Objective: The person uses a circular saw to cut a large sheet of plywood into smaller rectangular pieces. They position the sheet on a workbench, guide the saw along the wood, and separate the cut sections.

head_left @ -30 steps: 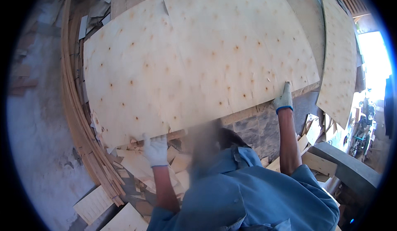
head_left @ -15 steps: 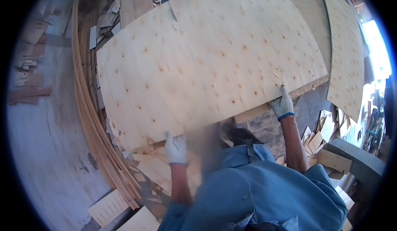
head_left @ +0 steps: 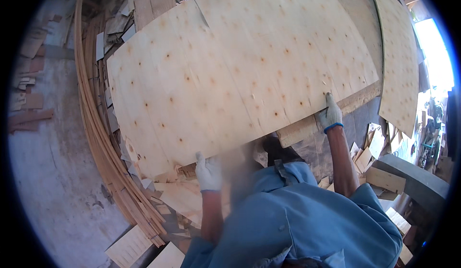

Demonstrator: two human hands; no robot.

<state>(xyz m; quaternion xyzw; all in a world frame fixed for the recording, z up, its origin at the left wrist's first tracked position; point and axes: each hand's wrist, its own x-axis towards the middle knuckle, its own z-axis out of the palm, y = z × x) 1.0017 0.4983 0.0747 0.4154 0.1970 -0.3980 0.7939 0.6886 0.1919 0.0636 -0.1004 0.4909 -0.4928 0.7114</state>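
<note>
A large pale plywood veneer sheet [head_left: 240, 71] with small dark knots fills the middle of the view, lying on a stack of similar sheets. My left hand [head_left: 208, 173], in a white glove, grips the sheet's near edge at its lower left corner. My right hand [head_left: 330, 114], also in a white glove with a blue cuff, holds the near edge further right, fingers lying on the sheet's top. Both forearms rise from a blue shirt [head_left: 297, 220] at the bottom.
A bundle of long thin wood strips [head_left: 101, 138] curves along the left of the stack. Veneer offcuts [head_left: 177, 198] litter the grey concrete floor [head_left: 53, 172]. Another upright veneer sheet [head_left: 401, 56] stands at the right, and a dark beam [head_left: 413, 181] lies at the lower right.
The view has shifted so the sheet sits further right and closer. Both hands kept their hold on the near edge, and the sheet has slid a little over the stack.
</note>
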